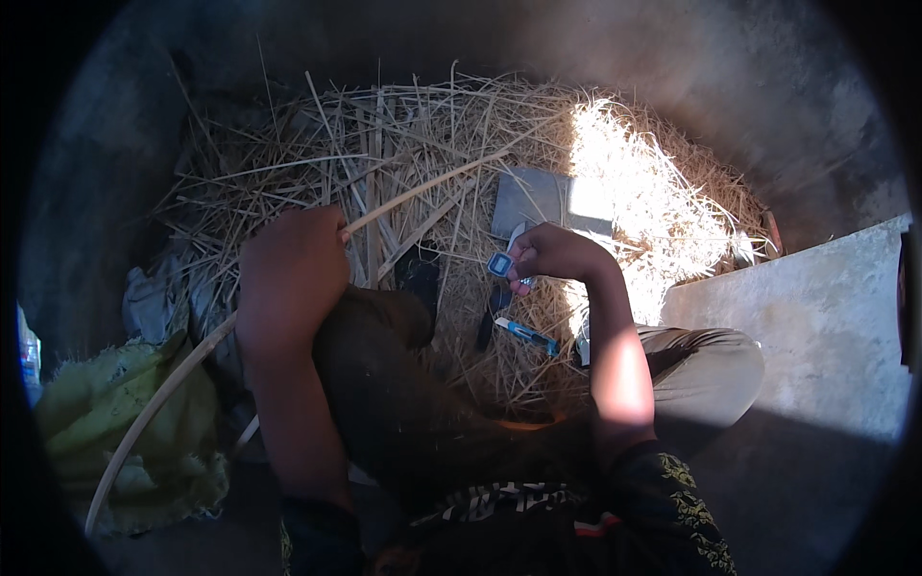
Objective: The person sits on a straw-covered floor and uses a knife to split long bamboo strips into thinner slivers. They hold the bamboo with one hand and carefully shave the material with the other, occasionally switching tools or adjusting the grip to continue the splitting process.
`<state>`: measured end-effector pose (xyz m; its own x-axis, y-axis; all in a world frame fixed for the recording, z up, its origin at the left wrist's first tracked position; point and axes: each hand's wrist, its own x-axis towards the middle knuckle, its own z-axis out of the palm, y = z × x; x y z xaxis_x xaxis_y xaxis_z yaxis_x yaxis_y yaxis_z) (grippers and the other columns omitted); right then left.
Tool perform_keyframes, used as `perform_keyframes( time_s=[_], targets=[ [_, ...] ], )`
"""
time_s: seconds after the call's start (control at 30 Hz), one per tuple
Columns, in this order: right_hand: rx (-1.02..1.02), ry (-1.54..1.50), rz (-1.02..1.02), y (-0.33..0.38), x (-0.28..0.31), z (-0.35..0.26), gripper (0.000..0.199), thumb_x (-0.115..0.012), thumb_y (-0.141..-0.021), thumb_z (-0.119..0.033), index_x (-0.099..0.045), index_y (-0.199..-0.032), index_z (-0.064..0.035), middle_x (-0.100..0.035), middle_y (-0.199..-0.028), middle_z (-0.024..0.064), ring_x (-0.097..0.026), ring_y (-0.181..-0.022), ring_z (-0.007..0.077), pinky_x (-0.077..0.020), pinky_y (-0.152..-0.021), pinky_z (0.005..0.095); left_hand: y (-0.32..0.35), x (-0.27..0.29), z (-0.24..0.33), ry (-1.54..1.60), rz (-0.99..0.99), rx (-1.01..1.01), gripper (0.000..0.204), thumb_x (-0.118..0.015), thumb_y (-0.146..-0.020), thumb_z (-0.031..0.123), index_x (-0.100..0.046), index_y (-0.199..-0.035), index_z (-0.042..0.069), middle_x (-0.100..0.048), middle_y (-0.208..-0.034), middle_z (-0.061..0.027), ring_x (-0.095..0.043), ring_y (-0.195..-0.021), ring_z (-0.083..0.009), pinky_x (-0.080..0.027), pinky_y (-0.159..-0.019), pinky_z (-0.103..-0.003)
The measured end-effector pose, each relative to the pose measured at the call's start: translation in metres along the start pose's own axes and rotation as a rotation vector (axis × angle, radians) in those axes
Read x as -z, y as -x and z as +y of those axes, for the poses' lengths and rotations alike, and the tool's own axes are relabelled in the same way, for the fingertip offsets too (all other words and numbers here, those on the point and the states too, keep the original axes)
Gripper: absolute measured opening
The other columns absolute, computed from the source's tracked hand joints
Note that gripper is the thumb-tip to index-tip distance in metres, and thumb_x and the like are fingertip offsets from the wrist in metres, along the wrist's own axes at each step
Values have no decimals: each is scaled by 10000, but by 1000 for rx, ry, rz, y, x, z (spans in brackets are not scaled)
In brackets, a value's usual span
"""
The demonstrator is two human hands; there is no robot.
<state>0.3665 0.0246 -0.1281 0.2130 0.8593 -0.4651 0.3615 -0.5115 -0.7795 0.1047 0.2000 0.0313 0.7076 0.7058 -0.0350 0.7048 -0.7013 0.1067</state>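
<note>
My left hand [293, 259] is closed around a long, pale cane strip [423, 192]. The strip curves from the lower left, passes under the hand and runs up towards the straw. In my right hand [547, 254], pinched between bent fingers, is what looks like a small digital watch [499, 264] with a blue-grey face. A light band shows above and below its case. Just below that hand lies a blue utility knife [526, 336], beside a dark, slim object [494, 315] whose kind I cannot make out.
Loose straw and split strips [432, 125] are heaped ahead, sunlit on the right. A flat grey slab [528, 197] lies among them. At left is a frayed yellow-green sack [134, 422]. A low concrete wall [807, 298] stands at right. My folded legs [701, 374] frame the work area.
</note>
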Motion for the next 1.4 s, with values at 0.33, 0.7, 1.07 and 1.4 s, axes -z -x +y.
perform_keyframes(
  time_s=[0.33,0.7,1.07,1.4],
  targets=[
    [123,-85,407,8,73,7,173,-682,-903,-165,-640,-893,2,-685,-734,77,-638,-675,119,-513,-671,291,7,-1,-3,6,98,-55,135,-603,-896,181,-663,-971,86,-661,-822,-150,-650,-832,-361,-487,-744,-481],
    [190,-1002,364,-51,121,27,321,-567,-973,-106,-495,-1253,34,-666,-881,149,-596,-653,174,-559,-734,337,9,4,2,-52,107,56,108,-608,-907,156,-630,-951,60,-645,-721,-170,-661,-725,-368,-492,-648,-486],
    [127,-506,600,-100,139,53,262,-570,-997,-264,-606,-1162,-65,-699,-1019,77,-685,-929,167,-515,-823,295,2,16,17,-135,-45,144,187,-607,-923,189,-651,-1093,127,-647,-686,-169,-660,-682,-363,-484,-618,-475],
    [148,-398,733,-213,204,91,221,-674,-894,-254,-696,-1040,-90,-671,-905,-13,-603,-780,95,-495,-675,262,-20,17,41,-189,-134,253,216,-644,-895,184,-679,-1107,175,-630,-674,-184,-633,-652,-396,-458,-587,-492]
  ],
)
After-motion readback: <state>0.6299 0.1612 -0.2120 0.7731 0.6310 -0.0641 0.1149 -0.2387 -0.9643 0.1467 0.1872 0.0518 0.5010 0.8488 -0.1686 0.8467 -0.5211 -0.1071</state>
